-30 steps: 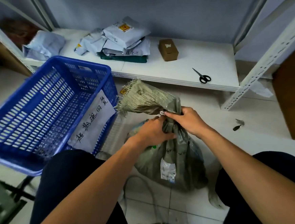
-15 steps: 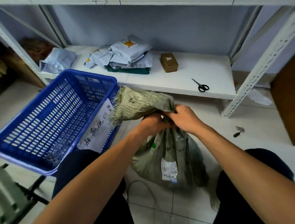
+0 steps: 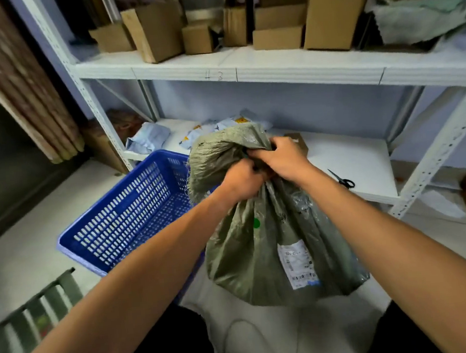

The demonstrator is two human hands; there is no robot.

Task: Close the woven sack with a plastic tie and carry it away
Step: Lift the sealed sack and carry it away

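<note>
A grey-green woven sack (image 3: 262,246) with a white shipping label and a green dot hangs in the air in front of me, its bottom off the floor. My left hand (image 3: 243,179) and my right hand (image 3: 282,157) both clutch its bunched neck, side by side. The frayed open top of the sack flops over to the left above my hands. The plastic tie is hidden under my fingers.
A blue plastic basket (image 3: 123,218) stands tilted at the left, touching the sack. Behind is a white metal shelf (image 3: 350,161) with scissors (image 3: 343,180), grey mail bags (image 3: 148,137) and a small brown box. Cardboard boxes (image 3: 333,15) fill the upper shelf.
Both hands have lifted the sack off the floor by its neck. My view has risen, bringing the upper shelf into sight.
</note>
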